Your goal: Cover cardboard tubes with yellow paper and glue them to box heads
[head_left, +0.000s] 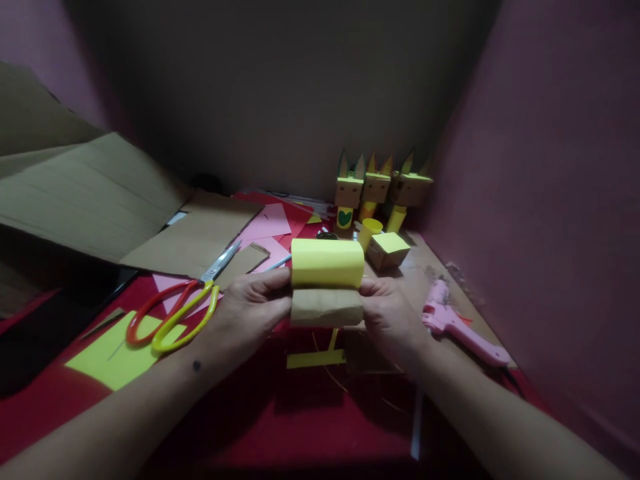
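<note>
A curled piece of yellow paper [327, 262] lies against a brown cardboard piece [327, 307], both held up in front of me over the red cloth. My left hand [257, 303] pinches them at the left edge, thumb and fingers closed. On the opposite edge my right hand [387, 310] grips the same two pieces. Large scissors [187, 303] with one red and one yellow handle rest just left of my left hand. A pink glue gun [457, 323] lies to the right of my right hand.
Three cardboard figures with pointed ears [349, 190] stand at the back, near a yellow-topped small box [389, 250] and a yellow tube [371, 232]. Big cardboard sheets [90, 193] rise at left. Yellow paper [115, 353] and pink paper [265, 223] lie on the red cloth [320, 427].
</note>
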`<state>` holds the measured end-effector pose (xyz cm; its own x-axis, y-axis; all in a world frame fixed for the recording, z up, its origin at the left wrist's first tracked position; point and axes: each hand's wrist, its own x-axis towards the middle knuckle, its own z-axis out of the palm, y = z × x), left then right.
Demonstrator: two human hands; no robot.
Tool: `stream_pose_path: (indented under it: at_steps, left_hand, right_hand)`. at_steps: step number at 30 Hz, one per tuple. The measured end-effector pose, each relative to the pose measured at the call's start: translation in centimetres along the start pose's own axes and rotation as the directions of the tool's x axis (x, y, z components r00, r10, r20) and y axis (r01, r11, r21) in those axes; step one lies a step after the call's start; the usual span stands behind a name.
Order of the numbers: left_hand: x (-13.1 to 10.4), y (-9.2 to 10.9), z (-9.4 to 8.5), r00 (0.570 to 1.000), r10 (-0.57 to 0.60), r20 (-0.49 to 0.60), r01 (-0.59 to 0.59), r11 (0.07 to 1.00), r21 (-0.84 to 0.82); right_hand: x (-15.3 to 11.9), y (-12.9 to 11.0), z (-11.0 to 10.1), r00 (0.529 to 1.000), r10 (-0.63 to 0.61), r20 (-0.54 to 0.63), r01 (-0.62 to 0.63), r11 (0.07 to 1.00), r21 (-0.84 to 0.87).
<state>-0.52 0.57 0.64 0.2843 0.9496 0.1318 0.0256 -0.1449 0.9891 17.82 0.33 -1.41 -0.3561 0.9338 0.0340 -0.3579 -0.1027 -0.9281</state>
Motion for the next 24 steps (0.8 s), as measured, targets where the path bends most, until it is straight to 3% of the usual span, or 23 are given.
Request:
stream_pose_path:
  at_steps: [3,8,10,14,16,21,24]
  left_hand:
    - [0.0,0.0,-0.1,1.0,-0.001,-0.021,0.002,1.0,0.031]
    - [0.5,-0.4,-0.3,0.975,-0.176,0.134,0.193,0.973,-0.129]
    - [0.5,-0.4,-0.3,0.966,-0.196,0.169,0.221,0.965,-0.142]
    - [-0.1,0.1,0.1,0.999,-0.036,-0.001,0.036,0.997,-0.075]
    - [-0.2,0.2,0.2,0.999,-0.03,-0.016,0.028,0.997,-0.073]
    - [0.5,-1.0,-0.1,0.946,-0.261,0.192,0.302,0.924,-0.235]
    - [0.6,-1.2,0.0,0.935,-0.274,0.224,0.328,0.909,-0.256]
  right_hand:
    - [0.2,0.3,-0.3,0.999,0.029,0.029,-0.028,0.999,-0.022]
    - [0.0,0.3,0.0,0.988,-0.154,0.003,0.153,0.975,-0.16]
    - [0.0,0.2,0.1,0.987,-0.161,0.013,0.161,0.978,-0.133]
    - [0.0,0.2,0.0,0.998,-0.046,0.043,0.047,0.999,-0.027]
    - [0.1,0.2,-0.1,0.999,0.0,0.053,0.001,1.0,-0.027]
    - [-0.2,0.2,0.1,0.987,-0.158,0.005,0.156,0.966,-0.205]
    - [-0.3,0.1,0.2,0.989,-0.149,-0.01,0.143,0.968,-0.204]
